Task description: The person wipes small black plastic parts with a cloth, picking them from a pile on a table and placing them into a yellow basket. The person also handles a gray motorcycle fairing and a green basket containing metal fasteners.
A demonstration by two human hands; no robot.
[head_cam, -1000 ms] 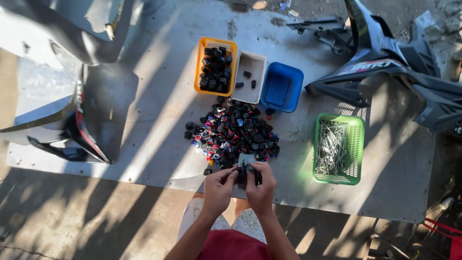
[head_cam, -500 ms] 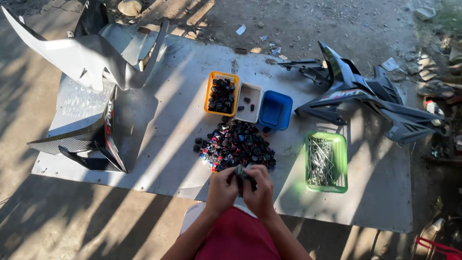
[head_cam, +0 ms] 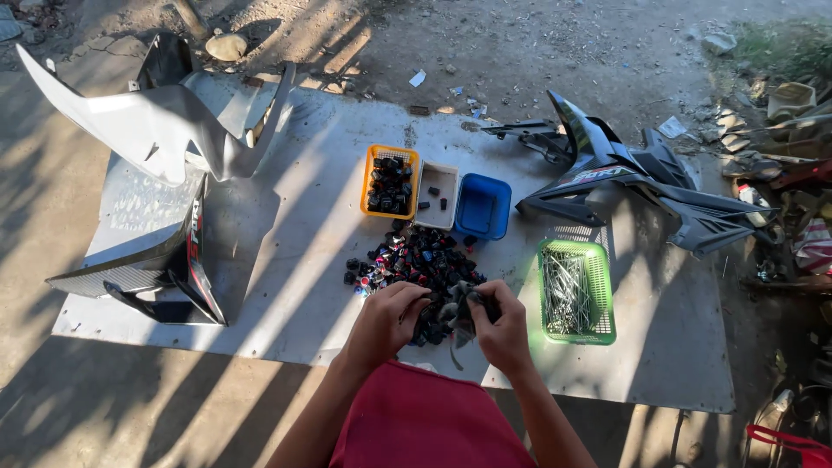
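Note:
Both hands meet over the near edge of a pile of small black, red and blue plastic parts (head_cam: 407, 260) on a grey sheet (head_cam: 295, 260) laid on the ground. My left hand (head_cam: 387, 319) and my right hand (head_cam: 500, 328) together grip a small dark part (head_cam: 455, 308) between them, with a thin wire hanging from it. Beyond the pile stand an orange basket (head_cam: 367, 186) of dark parts, a white tray (head_cam: 426, 206) with a few pieces, and a blue tub (head_cam: 482, 206). A green basket (head_cam: 603, 295) of metal pins sits to the right.
Grey and white motorcycle body panels (head_cam: 156, 139) lie at the left of the sheet, dark fairing panels (head_cam: 633, 178) at the right. Dirt ground with stones and litter lies beyond. Scrap clutter (head_cam: 793, 217) fills the right edge. My red clothing (head_cam: 416, 425) is at the bottom.
The view has tilted up and back, showing more ground beyond the sheet. Both hands stay together on the small dark part at the pile's near edge.

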